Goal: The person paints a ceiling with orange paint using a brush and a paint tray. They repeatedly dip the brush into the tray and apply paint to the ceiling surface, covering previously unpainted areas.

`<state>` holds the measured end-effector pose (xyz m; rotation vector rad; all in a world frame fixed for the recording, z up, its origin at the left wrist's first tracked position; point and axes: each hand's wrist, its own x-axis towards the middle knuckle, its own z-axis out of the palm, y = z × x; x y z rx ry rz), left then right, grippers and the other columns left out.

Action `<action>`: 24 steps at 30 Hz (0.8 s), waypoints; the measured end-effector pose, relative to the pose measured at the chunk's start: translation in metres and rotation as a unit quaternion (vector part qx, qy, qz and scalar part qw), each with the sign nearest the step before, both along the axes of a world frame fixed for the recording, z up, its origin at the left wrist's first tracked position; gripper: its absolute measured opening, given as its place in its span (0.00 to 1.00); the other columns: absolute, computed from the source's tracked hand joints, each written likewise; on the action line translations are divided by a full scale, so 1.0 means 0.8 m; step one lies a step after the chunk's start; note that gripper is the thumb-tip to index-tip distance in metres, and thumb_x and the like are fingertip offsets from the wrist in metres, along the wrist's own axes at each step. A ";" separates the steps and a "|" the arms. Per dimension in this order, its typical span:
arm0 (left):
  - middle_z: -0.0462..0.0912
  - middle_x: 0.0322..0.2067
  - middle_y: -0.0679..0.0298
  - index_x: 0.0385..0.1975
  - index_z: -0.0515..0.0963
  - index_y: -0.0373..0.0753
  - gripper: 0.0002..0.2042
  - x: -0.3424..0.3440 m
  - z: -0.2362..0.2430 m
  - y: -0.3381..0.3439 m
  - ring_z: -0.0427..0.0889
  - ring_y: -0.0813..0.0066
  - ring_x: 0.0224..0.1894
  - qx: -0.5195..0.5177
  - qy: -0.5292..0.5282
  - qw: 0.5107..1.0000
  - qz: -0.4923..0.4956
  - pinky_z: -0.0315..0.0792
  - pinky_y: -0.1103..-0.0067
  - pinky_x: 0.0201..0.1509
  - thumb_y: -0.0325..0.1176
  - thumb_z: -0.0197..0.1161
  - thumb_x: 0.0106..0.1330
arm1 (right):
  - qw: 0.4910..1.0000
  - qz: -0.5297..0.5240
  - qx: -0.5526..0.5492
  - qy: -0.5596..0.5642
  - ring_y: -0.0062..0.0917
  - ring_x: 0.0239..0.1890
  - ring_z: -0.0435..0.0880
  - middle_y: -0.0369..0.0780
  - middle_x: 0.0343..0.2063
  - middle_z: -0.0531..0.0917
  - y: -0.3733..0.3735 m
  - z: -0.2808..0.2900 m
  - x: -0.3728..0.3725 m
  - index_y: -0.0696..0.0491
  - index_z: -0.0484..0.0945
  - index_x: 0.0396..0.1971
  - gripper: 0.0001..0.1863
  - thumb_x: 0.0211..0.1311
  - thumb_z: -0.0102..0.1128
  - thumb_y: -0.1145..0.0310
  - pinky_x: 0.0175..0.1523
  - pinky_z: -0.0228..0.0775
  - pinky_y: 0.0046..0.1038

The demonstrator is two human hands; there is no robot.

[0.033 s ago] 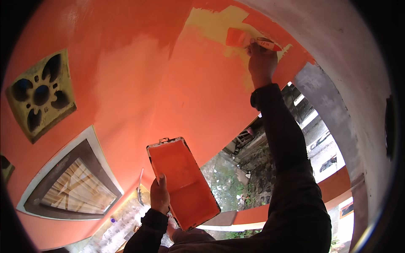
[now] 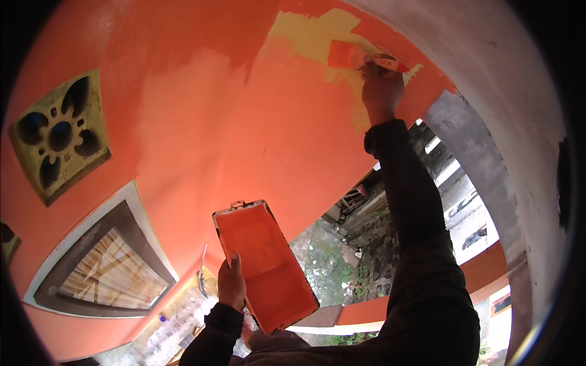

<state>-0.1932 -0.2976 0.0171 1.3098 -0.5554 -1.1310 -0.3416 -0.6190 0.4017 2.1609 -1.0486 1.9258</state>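
High on the orange wall, my right hand is closed round the handle of a wide paintbrush. Its orange-coated bristles point left and touch the wall, beside a yellowish patch with ragged edges. Lower down, my left hand grips a paint tray by its left edge, thumb over the rim. Orange paint coats the tray's inside, and its long side slants down to the right. The fingers under the tray are hidden.
A carved vent block and a window with a brown frame are set in the wall at left. A grey-white ceiling or wall surface curves along the right. Stony ground lies far below.
My right hand and the brush have shifted very slightly right. The left hand and tray are almost unmoved.
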 end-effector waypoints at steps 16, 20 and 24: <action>0.82 0.39 0.64 0.53 0.77 0.29 0.29 0.017 -0.032 0.070 0.77 0.77 0.41 -0.011 0.066 0.998 0.006 0.72 0.75 0.48 0.57 0.52 0.78 | 0.779 -0.243 -0.270 0.511 0.36 0.55 0.78 0.36 0.47 0.79 0.044 -0.076 -0.032 0.44 0.84 0.36 0.09 0.56 0.59 0.66 0.46 0.79 0.39; 0.81 0.39 0.64 0.52 0.77 0.29 0.30 0.027 -0.014 0.081 0.76 0.76 0.40 -0.001 0.023 1.000 0.016 0.72 0.75 0.47 0.57 0.52 0.78 | 0.814 -0.123 -0.214 0.526 0.35 0.49 0.81 0.35 0.41 0.80 0.082 -0.113 -0.006 0.45 0.83 0.38 0.10 0.54 0.62 0.68 0.44 0.79 0.39; 0.82 0.39 0.64 0.53 0.77 0.29 0.30 0.034 -0.013 0.084 0.77 0.76 0.41 0.013 0.016 1.000 0.012 0.72 0.75 0.48 0.57 0.52 0.78 | 0.859 -0.072 -0.279 0.424 0.33 0.43 0.83 0.34 0.38 0.82 0.102 -0.054 0.041 0.44 0.84 0.39 0.13 0.51 0.66 0.70 0.47 0.75 0.40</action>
